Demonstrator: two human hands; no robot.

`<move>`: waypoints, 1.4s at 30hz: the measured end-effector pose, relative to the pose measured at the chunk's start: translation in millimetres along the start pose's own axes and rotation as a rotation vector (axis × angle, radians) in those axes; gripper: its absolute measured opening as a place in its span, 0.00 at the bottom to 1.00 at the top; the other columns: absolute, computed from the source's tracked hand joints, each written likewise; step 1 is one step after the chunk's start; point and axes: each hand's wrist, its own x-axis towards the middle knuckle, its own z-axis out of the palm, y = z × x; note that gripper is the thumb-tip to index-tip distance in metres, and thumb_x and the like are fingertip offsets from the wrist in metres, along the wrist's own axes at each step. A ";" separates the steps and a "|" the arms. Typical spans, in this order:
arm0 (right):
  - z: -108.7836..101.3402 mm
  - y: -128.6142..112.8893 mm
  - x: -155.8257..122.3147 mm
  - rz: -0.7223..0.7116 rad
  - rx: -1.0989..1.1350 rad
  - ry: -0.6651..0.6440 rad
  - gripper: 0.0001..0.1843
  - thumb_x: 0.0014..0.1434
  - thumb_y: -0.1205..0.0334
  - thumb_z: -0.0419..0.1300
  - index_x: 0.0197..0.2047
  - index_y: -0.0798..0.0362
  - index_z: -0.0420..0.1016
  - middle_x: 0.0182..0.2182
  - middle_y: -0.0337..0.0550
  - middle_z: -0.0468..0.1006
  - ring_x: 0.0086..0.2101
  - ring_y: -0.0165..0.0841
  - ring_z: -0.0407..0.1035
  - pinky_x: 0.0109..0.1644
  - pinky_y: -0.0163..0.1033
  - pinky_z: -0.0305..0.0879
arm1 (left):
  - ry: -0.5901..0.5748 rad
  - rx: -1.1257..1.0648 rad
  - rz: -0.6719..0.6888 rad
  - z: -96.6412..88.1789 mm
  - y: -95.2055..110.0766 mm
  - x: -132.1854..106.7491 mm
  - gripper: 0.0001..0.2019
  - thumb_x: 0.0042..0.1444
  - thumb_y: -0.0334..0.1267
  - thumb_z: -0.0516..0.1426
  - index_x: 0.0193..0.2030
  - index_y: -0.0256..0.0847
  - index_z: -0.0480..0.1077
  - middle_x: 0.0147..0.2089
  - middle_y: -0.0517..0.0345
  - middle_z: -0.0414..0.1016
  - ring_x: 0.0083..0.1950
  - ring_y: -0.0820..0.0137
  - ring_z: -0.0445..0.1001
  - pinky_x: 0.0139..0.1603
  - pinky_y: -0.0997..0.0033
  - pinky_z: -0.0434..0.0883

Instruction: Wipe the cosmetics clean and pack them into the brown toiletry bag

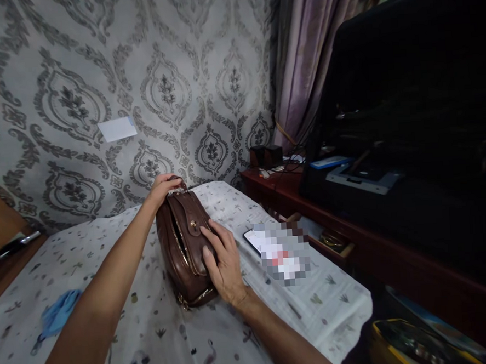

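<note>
A brown leather handbag [189, 224] lies on a white printed sheet [154, 341] in front of me. Gold zippers run along it, and one long zipper gapes to a dark slit; the inside cannot be made out. At the bag's far end, my left hand [161, 190] has its fingers closed around the short handle or strap there. My right hand [224, 260] rests on the near right side, fingers spread against the leather beside the flap with a gold clasp. To the right of that hand a phone [255, 240] lies on the sheet, largely blurred out.
A blue cloth item [60, 312] lies on the sheet at left. Patterned wallpaper [163, 88] rises behind the bag. On the right stand a dark red desk [276, 193], a partly open drawer [333, 245] and a large black screen [395, 112].
</note>
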 end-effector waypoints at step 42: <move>-6.4 -22.1 79.2 0.146 -0.192 -0.499 0.30 0.65 0.50 0.57 0.67 0.52 0.67 0.68 0.55 0.63 0.67 0.50 0.57 0.66 0.58 0.61 | 0.347 0.516 0.345 32.1 3.1 -153.1 0.17 0.65 0.38 0.48 0.58 0.43 0.66 0.58 0.46 0.71 0.62 0.59 0.68 0.66 0.54 0.64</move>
